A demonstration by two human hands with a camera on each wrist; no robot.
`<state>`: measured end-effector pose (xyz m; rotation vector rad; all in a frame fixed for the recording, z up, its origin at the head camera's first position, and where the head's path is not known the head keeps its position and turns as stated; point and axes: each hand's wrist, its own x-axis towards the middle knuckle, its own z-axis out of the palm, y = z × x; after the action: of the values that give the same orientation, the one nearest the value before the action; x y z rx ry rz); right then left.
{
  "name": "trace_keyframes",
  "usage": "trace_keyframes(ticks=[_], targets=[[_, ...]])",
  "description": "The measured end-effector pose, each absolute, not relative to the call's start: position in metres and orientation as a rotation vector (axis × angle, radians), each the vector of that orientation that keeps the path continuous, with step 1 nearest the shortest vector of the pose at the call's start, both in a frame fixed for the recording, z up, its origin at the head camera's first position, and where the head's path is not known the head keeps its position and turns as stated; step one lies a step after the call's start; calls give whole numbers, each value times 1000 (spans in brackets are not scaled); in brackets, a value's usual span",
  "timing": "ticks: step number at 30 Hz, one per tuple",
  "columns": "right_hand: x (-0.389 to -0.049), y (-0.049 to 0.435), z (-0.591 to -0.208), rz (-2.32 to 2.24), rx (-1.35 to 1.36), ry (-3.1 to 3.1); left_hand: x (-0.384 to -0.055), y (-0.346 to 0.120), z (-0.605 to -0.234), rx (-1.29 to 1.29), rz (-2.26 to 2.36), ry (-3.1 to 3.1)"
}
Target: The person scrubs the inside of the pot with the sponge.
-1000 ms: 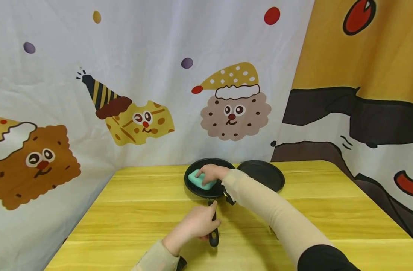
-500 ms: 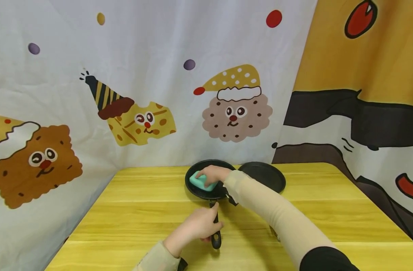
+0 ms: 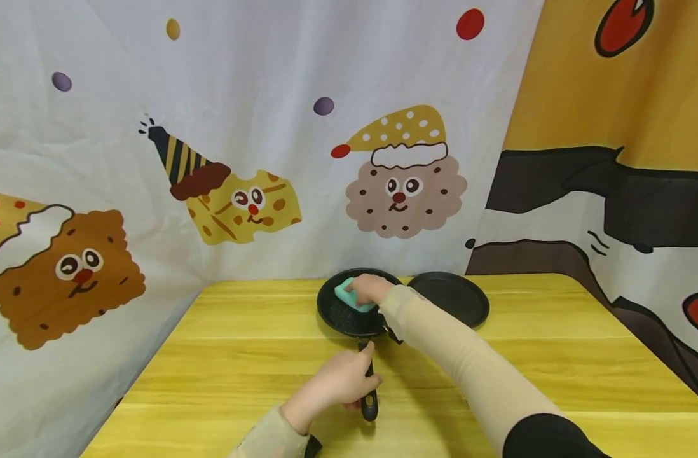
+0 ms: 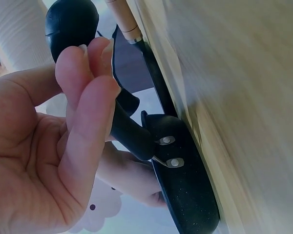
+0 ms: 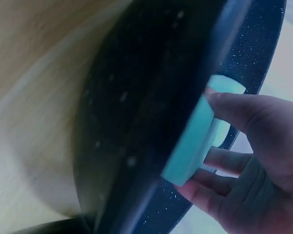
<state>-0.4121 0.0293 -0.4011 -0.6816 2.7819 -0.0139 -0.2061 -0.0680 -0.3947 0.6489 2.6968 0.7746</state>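
My left hand (image 3: 340,378) grips the black handle (image 3: 369,407) of a frying pan (image 3: 333,313), its index finger stretched along the handle. In the left wrist view the fingers (image 4: 90,112) curl round that handle, and two rivets show on the pan's side. Inside the pan, my right hand (image 3: 373,289) holds a teal sponge (image 3: 344,292) against the dark, speckled surface. Seen from the right wrist, the thumb and fingers pinch the sponge (image 5: 189,146) from opposite sides; the pan's near wall hides part of it.
A second, shallower black pan (image 3: 454,298) lies to the right of the first. Its wooden handle (image 4: 123,19) shows in the left wrist view, while the right arm covers it from above. A printed cloth (image 3: 269,254) hangs behind the yellow wood-grain table (image 3: 223,356).
Within the pan, the sponge and right hand have shifted toward the back and right, uncovering the front left of the pan's floor. The left hand keeps its hold on the handle.
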Motion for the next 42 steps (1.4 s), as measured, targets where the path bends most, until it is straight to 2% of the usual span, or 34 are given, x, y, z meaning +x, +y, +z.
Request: trace_keyframes(ticks=[8,17,30,42], targets=[[-417,49,-396,145,-660,2800,-207,-66,-393,674,740,2706],[-423,71,-385,111,-755,2691,-206,-69,-392,672,763,2692],[-411,76,-381,103,-822,2583,-206,-71,-393,676,741,2701],[-395,70,-387,84,-1102,2514,-205,-73,-392,670,736,2689]])
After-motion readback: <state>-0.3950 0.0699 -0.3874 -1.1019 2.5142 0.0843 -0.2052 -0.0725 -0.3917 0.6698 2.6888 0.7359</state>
